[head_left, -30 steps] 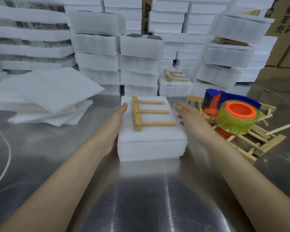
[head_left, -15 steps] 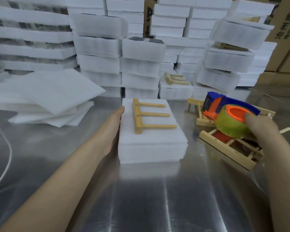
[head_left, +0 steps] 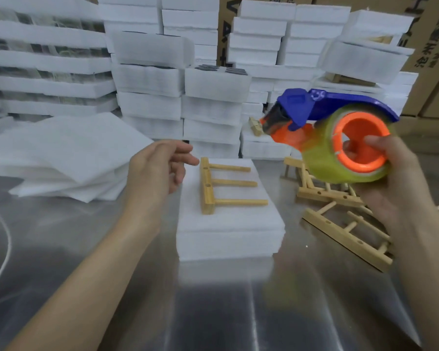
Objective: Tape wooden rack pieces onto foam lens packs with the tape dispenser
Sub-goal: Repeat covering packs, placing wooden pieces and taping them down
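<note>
A white foam lens pack (head_left: 228,231) lies on the metal table (head_left: 213,312) in front of me. On its top rests a wooden rack piece (head_left: 208,188), a bar with three pegs pointing right. My right hand (head_left: 390,183) grips the tape dispenser (head_left: 340,133), blue and orange with a yellowish tape roll, held in the air to the right above the pack. My left hand (head_left: 160,165) hovers just left of the pack's far corner, fingers loosely extended, holding nothing.
More wooden rack pieces (head_left: 340,214) lie in a heap on the table at the right. Loose foam sheets (head_left: 66,153) are piled at the left. Stacks of foam packs (head_left: 213,97) and cardboard boxes (head_left: 436,46) fill the back.
My right hand left the pack, took hold of the tape dispenser on the rack heap and lifted it up. My left hand came off the pack's left side and rose.
</note>
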`<state>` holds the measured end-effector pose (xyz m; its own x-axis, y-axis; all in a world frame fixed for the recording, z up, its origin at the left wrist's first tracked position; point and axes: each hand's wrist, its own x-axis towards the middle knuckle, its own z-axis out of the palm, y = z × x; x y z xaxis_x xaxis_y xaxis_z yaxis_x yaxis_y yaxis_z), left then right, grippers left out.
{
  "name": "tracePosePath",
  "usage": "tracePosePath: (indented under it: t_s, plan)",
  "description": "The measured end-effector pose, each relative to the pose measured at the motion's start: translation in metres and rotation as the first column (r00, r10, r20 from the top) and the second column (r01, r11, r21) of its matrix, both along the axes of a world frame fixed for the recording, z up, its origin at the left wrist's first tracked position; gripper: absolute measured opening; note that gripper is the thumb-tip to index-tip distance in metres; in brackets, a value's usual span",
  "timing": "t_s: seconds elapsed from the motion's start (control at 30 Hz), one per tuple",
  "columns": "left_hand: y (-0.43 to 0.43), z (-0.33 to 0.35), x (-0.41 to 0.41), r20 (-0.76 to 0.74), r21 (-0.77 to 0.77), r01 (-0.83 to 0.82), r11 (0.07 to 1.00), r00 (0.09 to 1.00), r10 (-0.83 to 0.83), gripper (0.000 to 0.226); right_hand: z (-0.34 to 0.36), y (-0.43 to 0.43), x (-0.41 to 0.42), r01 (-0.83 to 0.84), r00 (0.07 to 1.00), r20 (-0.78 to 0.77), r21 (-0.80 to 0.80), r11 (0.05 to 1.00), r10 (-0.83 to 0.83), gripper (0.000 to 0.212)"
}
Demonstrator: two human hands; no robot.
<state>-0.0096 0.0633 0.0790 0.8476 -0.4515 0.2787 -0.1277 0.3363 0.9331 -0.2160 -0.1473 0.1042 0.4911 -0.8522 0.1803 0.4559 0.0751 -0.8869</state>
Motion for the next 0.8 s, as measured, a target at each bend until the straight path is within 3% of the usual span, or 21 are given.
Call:
tracePosePath:
  t_s: [0.13, 0.2, 0.3, 0.43, 0.6, 0.8]
  plan:
    - [-0.001, 0.007, -0.016, -0.066, 0.043, 0.222, 0.974, 0.974, -0.219, 0.048, -0.005, 0.02, 0.012, -0.141, 0.99, -0.005, -0.147, 0.979, 0.141, 0.03]
    - [0.001, 0.011, -0.021, -0.218, 0.048, 0.425, 0.904, 0.888, -0.405, 0.063, -0.008, 0.024, 0.018, -0.165, 0.986, 0.006, -0.167, 0.972, 0.168, 0.023]
    - [0.004, 0.014, -0.024, -0.374, -0.057, 0.66, 0.749, 0.681, -0.629, 0.073, -0.012, 0.024, 0.023, -0.171, 0.983, 0.036, -0.194, 0.966, 0.181, 0.031]
    - [0.006, 0.012, -0.027, -0.365, -0.15, 0.737, 0.66, 0.579, -0.729, 0.061, -0.018, 0.024, 0.027, -0.21, 0.975, 0.009, -0.255, 0.944, 0.22, 0.072]
    - [0.008, 0.011, -0.031, -0.263, -0.227, 0.712, 0.665, 0.612, -0.746, 0.023, -0.025, 0.024, 0.03, -0.264, 0.956, 0.029, -0.35, 0.899, 0.292, 0.076]
    - [0.006, 0.012, -0.035, -0.144, -0.216, 0.633, 0.743, 0.732, -0.666, 0.024, -0.03, 0.023, 0.032, -0.289, 0.941, 0.073, -0.343, 0.894, 0.332, 0.061]
